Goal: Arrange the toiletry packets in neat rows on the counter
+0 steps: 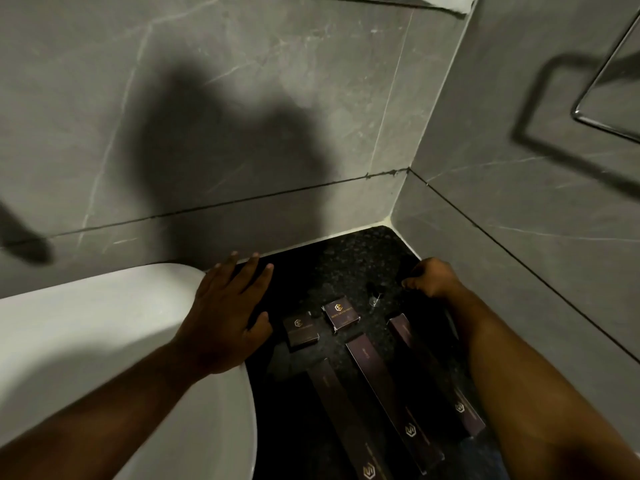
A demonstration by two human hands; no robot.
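Dark desk (349, 268) is boxed in: walls behind and right, sink (104, 341) left. Three long packets (381, 382) run front-to-back side by side, two square packets (341, 317) beyond them. Left hand (225, 313) spread flat, empty; right hand (431, 277) curled, can't tell if holding anything.

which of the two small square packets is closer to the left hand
The small square packet on the left, almost touching the left hand's thumb. The other small square packet lies further right and nearer the wall.

A bathroom: grey marble-tiled walls (242, 116); white basin (104, 341); black speckled counter (346, 268); chrome rail (595, 98).
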